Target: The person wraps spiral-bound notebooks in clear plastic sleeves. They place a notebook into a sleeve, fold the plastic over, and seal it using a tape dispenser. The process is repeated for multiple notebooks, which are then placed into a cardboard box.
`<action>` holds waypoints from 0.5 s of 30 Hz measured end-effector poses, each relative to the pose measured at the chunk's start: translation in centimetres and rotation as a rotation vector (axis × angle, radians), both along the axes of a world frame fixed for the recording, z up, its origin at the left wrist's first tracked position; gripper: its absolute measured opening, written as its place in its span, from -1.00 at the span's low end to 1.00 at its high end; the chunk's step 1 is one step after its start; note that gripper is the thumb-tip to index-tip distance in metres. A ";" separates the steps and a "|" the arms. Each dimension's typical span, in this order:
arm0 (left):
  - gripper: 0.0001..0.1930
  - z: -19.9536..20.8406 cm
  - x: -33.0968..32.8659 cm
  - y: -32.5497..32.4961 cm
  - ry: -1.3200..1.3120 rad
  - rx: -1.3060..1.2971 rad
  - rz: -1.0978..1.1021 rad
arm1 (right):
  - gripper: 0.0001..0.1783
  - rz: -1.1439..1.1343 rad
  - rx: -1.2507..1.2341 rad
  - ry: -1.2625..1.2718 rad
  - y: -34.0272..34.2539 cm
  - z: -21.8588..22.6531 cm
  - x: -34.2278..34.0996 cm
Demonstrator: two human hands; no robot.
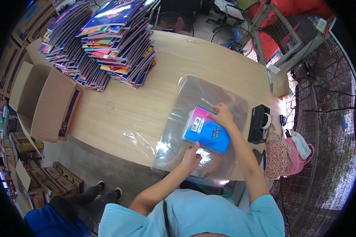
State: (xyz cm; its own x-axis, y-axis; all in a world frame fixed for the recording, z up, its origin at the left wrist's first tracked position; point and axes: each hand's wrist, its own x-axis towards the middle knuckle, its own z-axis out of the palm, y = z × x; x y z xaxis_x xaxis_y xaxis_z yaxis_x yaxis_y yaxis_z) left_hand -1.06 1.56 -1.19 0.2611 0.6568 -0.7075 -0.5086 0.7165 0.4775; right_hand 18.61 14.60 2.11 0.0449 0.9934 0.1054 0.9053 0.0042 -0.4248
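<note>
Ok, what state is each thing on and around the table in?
Blue notebook: closed.
Left hand: at the notebook's spiral edge.
Right hand: at its far edge, fingers bent.
Clear plastic: spread flat beneath the notebook.
Cardboard box: flaps open.
Notebook stacks: tall, uneven.
Tape dispenser: loaded with a roll.

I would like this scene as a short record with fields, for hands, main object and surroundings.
Left hand: at the notebook's near, spiral edge
Right hand: at its far edge
Notebook: blue and pink, over clear plastic
Table: pale wood look
Left side: notebook stacks, open cardboard box
Right side: black tape dispenser
</note>
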 end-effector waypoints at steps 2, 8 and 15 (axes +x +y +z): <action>-0.61 -2.5 -3.1 -4.1 0.660 0.620 -0.377 | -0.62 -0.163 0.136 0.143 -2.9 2.7 -0.2; -0.68 -2.5 -9.0 -1.0 0.909 1.432 -1.459 | -0.83 -0.018 -0.064 0.370 -19.0 6.8 -5.0; -0.80 0.7 -8.1 -1.1 0.938 1.655 -1.459 | -0.56 0.060 -0.134 0.326 -25.7 2.1 -9.0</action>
